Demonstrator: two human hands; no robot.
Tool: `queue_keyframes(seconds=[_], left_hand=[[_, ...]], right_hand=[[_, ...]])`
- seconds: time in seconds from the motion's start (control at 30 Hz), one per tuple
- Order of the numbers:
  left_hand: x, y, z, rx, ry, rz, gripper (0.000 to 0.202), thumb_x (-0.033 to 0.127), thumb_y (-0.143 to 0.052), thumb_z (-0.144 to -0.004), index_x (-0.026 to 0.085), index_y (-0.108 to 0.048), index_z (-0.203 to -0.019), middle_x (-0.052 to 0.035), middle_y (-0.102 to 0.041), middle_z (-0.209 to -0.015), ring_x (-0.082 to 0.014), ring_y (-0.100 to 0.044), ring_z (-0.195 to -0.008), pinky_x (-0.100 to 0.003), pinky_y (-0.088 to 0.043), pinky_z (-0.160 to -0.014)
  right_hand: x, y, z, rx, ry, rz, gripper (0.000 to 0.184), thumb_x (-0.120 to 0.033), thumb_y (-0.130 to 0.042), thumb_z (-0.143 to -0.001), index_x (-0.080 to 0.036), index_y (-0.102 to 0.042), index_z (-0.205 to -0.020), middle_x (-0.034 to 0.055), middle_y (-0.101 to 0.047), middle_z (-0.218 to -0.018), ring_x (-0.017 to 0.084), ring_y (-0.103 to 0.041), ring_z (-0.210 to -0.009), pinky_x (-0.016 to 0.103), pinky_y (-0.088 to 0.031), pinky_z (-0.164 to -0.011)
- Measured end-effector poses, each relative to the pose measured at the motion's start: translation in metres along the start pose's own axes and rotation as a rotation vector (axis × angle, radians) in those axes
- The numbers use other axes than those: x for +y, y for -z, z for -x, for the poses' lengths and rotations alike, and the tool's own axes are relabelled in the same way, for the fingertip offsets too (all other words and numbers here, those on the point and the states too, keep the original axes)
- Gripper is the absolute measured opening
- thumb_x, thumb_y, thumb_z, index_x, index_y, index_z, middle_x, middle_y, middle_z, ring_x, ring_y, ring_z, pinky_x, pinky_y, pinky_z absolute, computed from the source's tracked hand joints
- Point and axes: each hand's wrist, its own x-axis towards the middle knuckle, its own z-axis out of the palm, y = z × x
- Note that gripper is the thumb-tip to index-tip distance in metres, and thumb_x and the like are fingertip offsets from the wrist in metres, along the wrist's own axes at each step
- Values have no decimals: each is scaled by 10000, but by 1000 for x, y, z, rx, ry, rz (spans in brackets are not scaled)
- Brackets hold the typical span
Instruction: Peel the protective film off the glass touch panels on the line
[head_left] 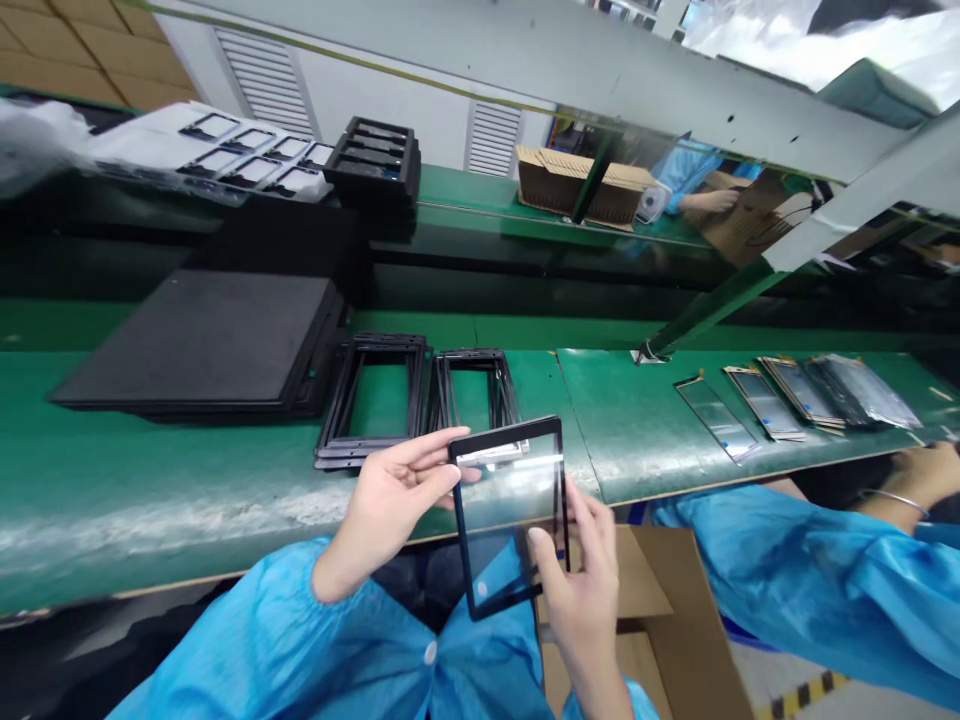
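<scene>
At near edge of tabletop [637,425]: black-bordered glass panel [506,560], gripped by left hand [390,500] at left side, right hand [589,575] at right. Slack grip could drop it; thumb pressure could smudge glass.

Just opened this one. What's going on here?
A person's left hand grips the upper left side of a black-bordered clear rectangular panel, while the right hand holds its lower right side. It is held up near the edge of a green workbench. On the bench lie black rectangular open frames, a stack of flat black boards to their left and, far right, thin clear rectangular sheets.
</scene>
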Motion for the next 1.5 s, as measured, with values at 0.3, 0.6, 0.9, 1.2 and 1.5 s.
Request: queue_keyframes(seconds=[0.3, 0.6, 0.9, 1.2, 1.5], left_hand=[[10, 9, 16, -19, -52, -167, 364, 318, -869, -828, 186, -861, -1168, -100, -854, -805, -271, -845, -773, -258, -678, -664], [-3, 24, 16, -22, -40, -224, 440, 445, -881, -822, 206, -856, -1190, -120, -855, -817, -291, -842, -774, -305, -695, -694], [25, 12, 6, -346, -349, -882, 545, 396, -792, -894, 378, -718, -1434, -62, -683, -1497, -368, -701, -1295, -346, -629, -947], [27, 13, 12, -160, 45, -358, 403, 421, -715, -960, 230, -616, -1301, -117, -838, -1067, -224, -779, -676, -247, -572, -502], [13, 5, 25, 58, 41, -171, 506, 470, -803, -890, 213, -548, -1243, -95, -843, -946, -194, -742, -583, -242, -552, -446]], right_hand=[[-33, 8, -56, -195, -214, -433, 364, -427, -728, -967, -215, -779, -1259, 64, -831, -789, 260, -817, -791, 411, -666, -822], [-43, 0, -50, -153, -260, -484, 325, -480, -795, -909, -198, -813, -1068, 74, -840, -749, 230, -799, -583, 329, -669, -641], [-52, -14, -48, -341, -250, -468, 300, -430, -802, -898, -193, -801, -1082, 68, -852, -804, 245, -832, -695, 348, -691, -701], [-14, 27, -65, -424, -349, -392, 478, -652, -726, -922, -191, -849, -891, 113, -850, -828, 275, -823, -740, 405, -670, -766], [-11, 22, -50, -193, -323, -465, 446, -583, -697, -973, -193, -777, -773, 61, -782, -618, 223, -735, -522, 323, -615, -573]])
